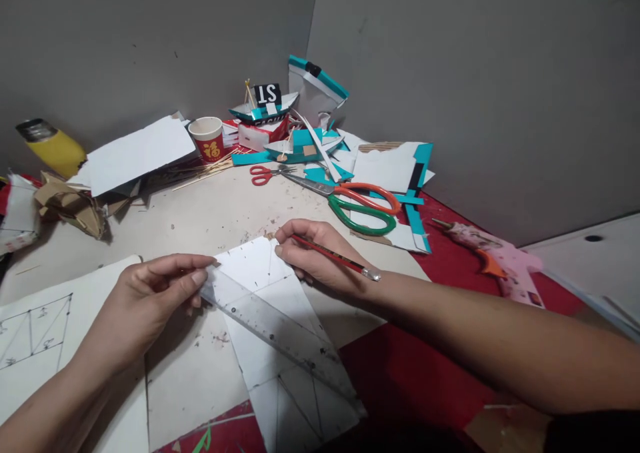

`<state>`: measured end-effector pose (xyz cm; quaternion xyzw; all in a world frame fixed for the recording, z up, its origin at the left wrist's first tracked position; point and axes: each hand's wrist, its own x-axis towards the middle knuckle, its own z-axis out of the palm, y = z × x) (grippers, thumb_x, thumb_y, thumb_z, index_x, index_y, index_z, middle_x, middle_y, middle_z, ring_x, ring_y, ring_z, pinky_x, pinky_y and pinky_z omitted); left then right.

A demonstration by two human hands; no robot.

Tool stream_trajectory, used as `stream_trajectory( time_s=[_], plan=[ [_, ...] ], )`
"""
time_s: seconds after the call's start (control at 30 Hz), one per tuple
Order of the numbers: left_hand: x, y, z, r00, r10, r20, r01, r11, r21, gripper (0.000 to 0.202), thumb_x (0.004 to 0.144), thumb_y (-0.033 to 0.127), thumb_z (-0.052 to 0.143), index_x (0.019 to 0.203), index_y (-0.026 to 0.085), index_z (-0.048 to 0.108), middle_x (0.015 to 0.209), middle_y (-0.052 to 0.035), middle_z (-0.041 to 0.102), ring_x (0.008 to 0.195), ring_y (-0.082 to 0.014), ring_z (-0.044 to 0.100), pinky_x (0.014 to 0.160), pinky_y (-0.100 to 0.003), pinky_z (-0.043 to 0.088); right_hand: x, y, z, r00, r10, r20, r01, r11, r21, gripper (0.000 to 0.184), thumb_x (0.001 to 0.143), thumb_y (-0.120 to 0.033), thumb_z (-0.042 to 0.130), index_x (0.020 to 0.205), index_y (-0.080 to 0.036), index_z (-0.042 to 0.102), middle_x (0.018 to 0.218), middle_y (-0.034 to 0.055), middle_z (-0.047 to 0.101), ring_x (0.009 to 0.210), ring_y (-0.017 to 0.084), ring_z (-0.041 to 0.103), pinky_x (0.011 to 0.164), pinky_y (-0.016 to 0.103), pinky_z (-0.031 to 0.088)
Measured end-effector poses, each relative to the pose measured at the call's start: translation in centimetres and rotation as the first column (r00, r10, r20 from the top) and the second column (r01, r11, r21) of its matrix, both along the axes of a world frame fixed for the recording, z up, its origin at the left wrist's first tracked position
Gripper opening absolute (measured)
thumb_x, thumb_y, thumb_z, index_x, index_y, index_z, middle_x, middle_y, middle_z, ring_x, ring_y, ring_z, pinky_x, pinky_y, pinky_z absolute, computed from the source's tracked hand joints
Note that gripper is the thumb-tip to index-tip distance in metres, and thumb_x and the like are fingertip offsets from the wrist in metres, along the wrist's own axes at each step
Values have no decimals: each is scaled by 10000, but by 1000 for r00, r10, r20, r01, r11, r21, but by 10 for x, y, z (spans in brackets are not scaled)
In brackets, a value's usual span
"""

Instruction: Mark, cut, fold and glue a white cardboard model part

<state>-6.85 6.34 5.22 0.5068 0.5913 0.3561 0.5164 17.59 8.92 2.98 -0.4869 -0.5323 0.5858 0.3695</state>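
My left hand (150, 296) pinches the upper end of a clear plastic ruler (280, 336) that lies slanted across a white sheet of paper (260, 273) with pencil lines on it. My right hand (317, 249) is closed around a red pencil (335, 257), its fingertips resting on the top corner of that sheet. The pencil's metal end points right, toward my forearm.
Large scissors with orange and green handles (363, 206) and small red scissors (263, 173) lie beyond the sheet. A pink glue gun (495, 259) rests at the right. A red paper cup (207, 137), a yellow bottle (53, 147), card scraps and teal-and-white paper models crowd the back.
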Motion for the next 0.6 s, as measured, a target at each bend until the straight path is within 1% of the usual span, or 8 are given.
stream_trajectory(
  time_s=[0.13, 0.23, 0.37, 0.47, 0.6],
  plan=[
    [-7, 4, 7, 999, 45, 21, -45, 999, 29, 230, 682, 283, 802, 899, 209, 777, 585, 15, 632, 516, -68, 520, 511, -148, 416, 1, 0, 2, 999, 25, 38, -25, 999, 21, 39, 778, -154, 581, 801, -180, 562, 472, -102, 443, 406, 53, 398, 413, 180, 295],
    [-11, 8, 12, 998, 50, 37, -52, 998, 36, 221, 676, 284, 810, 879, 210, 764, 607, 27, 624, 506, -60, 523, 504, -147, 409, 1, 1, 1, 998, 37, 45, -38, 999, 37, 48, 770, -149, 575, 807, -177, 564, 488, -94, 447, 428, 62, 411, 423, 185, 292],
    [-2, 18, 16, 1000, 20, 9, -20, 999, 47, 187, 665, 287, 804, 809, 193, 732, 574, 42, 583, 470, -62, 507, 472, -161, 387, 2, 2, -1, 998, 54, 33, -56, 997, 52, 55, 775, -158, 568, 824, -181, 556, 524, -87, 449, 453, 66, 418, 436, 186, 293],
    [10, 27, 14, 999, -17, -38, 18, 999, 32, 190, 659, 287, 786, 791, 172, 711, 553, 38, 570, 453, -71, 491, 452, -176, 370, 2, 1, -2, 996, 63, 55, -66, 996, 58, 34, 785, -173, 563, 819, -180, 558, 541, -79, 455, 470, 71, 425, 445, 188, 299],
    [20, 36, 5, 997, -30, -76, 33, 999, 40, 184, 683, 294, 753, 798, 163, 695, 610, 19, 595, 473, -83, 485, 466, -203, 390, 1, 1, -1, 995, 46, 85, -52, 996, 70, 43, 771, -181, 572, 813, -177, 562, 537, -76, 454, 468, 80, 428, 448, 197, 306]
  ],
)
